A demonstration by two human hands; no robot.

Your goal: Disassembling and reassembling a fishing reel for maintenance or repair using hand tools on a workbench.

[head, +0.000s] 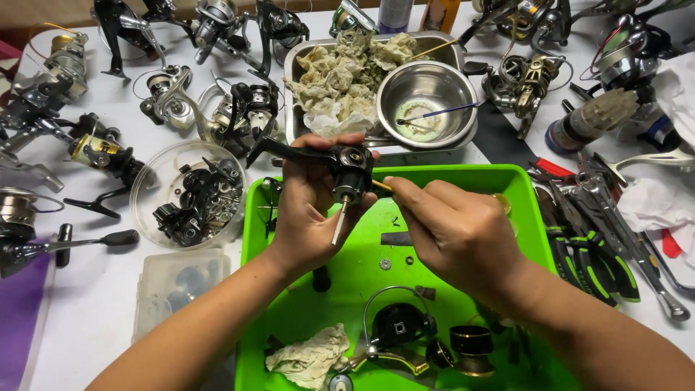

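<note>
Your left hand (308,210) is wrapped around one black reel body (347,170), fingers closed on it, holding it above the far edge of the green tray (521,190); its shaft (338,223) points down toward you and its handle arm sticks out to the left. Your right hand (456,232) is closed on one thin tool (382,187) with a yellowish shank, tip at the body's side; the fingers hide most of the tool, so you cannot tell what kind it is. In the tray's near part lie one rag (308,358), one bail with rotor (394,326) and one dark spool (470,340), the last cut off partly by your forearm. Beyond the tray, one metal pan (293,72) holds crumpled rags and one steel bowl (427,101) with two brushes. One clear bowl (156,166) of small black parts sits left of the tray, too jumbled to count. Several reels crowd the bench's far edge, some cut off.
</note>
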